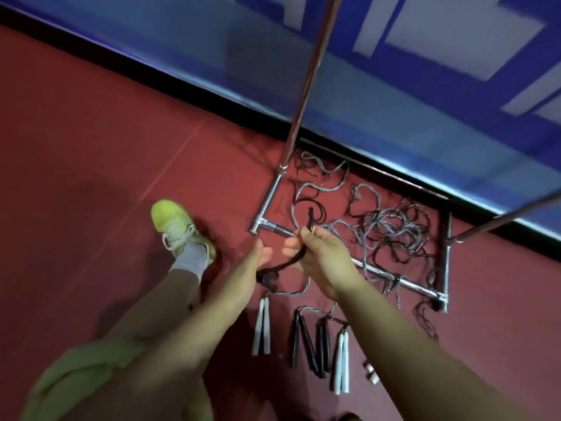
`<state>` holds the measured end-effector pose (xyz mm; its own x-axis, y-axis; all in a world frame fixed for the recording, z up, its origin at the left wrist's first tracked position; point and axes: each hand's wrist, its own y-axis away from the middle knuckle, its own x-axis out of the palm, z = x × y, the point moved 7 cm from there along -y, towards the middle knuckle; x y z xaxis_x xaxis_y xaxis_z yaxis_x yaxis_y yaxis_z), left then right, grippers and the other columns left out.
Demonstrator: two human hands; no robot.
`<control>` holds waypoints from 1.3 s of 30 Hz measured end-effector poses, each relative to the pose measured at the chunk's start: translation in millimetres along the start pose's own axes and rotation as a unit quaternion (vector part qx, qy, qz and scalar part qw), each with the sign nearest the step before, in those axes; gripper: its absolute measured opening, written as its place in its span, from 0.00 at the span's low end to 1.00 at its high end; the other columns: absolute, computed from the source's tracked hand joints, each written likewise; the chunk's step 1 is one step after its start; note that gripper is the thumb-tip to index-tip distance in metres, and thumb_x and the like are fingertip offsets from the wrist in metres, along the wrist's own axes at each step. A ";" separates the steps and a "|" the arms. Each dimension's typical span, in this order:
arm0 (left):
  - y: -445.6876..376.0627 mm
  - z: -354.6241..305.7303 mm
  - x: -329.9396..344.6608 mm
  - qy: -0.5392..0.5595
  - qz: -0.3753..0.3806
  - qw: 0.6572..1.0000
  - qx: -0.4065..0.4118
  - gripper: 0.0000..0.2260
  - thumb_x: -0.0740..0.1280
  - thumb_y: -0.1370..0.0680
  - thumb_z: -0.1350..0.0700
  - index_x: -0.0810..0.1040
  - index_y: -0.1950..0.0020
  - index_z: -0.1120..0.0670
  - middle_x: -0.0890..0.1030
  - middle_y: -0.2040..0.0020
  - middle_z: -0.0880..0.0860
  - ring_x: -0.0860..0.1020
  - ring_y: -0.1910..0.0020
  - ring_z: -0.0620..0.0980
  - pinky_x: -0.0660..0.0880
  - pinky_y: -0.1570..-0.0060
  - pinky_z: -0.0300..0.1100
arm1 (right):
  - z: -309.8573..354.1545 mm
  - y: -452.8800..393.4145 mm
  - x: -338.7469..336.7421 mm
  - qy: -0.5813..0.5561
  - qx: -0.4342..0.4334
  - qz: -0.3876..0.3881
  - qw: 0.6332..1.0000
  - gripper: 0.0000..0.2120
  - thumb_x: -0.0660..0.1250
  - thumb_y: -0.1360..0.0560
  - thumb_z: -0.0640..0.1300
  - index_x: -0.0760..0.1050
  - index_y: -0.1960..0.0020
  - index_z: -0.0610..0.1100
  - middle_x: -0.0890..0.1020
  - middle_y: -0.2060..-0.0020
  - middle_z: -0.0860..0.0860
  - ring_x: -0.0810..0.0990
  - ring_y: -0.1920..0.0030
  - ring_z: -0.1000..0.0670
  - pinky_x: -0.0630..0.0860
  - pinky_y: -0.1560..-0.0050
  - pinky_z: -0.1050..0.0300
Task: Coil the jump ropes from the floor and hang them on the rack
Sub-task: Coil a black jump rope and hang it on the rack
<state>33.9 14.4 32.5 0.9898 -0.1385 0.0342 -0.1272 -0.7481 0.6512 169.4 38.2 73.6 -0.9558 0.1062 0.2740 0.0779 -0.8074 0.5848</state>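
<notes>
At center frame, a right hand (315,256) pinches a dark, limp rope (293,262) while the left hand (243,275), fingers curled, grips its lower bunch above tangled ropes (385,229) inside the rack base (403,282), best gathered near the handles (261,326).

My one head camera looks steeply down, tilted, close over my hands (306,256) toward the floor (91,147).
</notes>
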 end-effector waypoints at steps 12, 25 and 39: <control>157.3 -55.5 67.3 0.008 0.138 0.984 0.116 0.34 0.48 0.24 0.33 0.82 0.69 0.54 0.84 0.60 0.54 0.77 0.59 0.52 0.70 0.55 0.42 | 110.8 197.2 9.5 -0.010 -0.141 -0.008 0.990 0.08 0.55 0.17 0.40 0.72 0.50 0.43 0.81 0.62 0.48 0.82 0.64 0.52 0.79 0.60 0.54; 271.2 -99.5 92.5 -0.070 0.220 0.947 0.224 0.06 0.62 0.21 0.66 0.77 0.51 0.60 0.82 0.66 0.51 0.80 0.68 0.45 0.76 0.62 0.35 | 125.8 296.8 -61.3 -0.023 -0.145 -0.099 0.984 0.06 0.59 0.19 0.45 0.73 0.50 0.43 0.79 0.56 0.47 0.81 0.55 0.47 0.77 0.59 0.50; 322.4 -130.9 101.7 -0.251 0.241 0.914 0.210 0.04 0.64 0.22 0.63 0.78 0.55 0.58 0.83 0.67 0.49 0.78 0.71 0.43 0.75 0.61 0.37 | 98.3 321.1 -9.6 0.307 -0.166 0.098 0.932 0.18 0.60 0.24 0.59 0.80 0.47 0.47 0.83 0.47 0.51 0.79 0.42 0.52 0.69 0.37 0.51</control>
<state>102.0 -156.0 345.2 0.6714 -0.7187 -0.1807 -0.6584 -0.6904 0.2997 231.4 -164.9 333.8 -0.9220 -0.3328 -0.1979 0.2739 -0.9219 0.2739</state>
